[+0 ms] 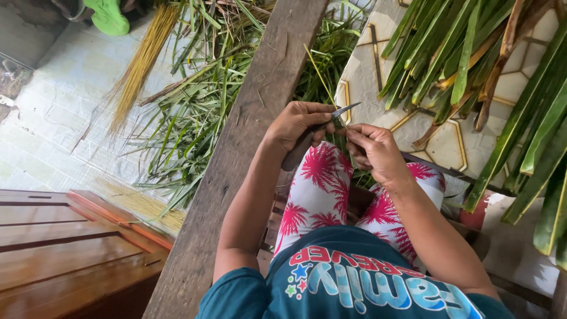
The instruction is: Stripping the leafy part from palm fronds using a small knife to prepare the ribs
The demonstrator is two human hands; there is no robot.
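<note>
My left hand [295, 124] grips a small knife [339, 111] by its dark handle, the thin blade pointing right and up. My right hand [373, 150] pinches a thin yellow-green leaf rib [319, 75] just beside the blade. The rib runs up and to the left from my fingers. Both hands are held close together over my knees, which wear white trousers with a red palm print [322, 183].
A long wooden plank [236, 159] slants from bottom left to top centre. Cut green leaf strips [195, 118] lie heaped on the tiled floor to its left, with a bundle of yellow ribs [139, 65]. Long palm leaves [520, 118] hang at right. Brown wooden furniture [65, 248] sits bottom left.
</note>
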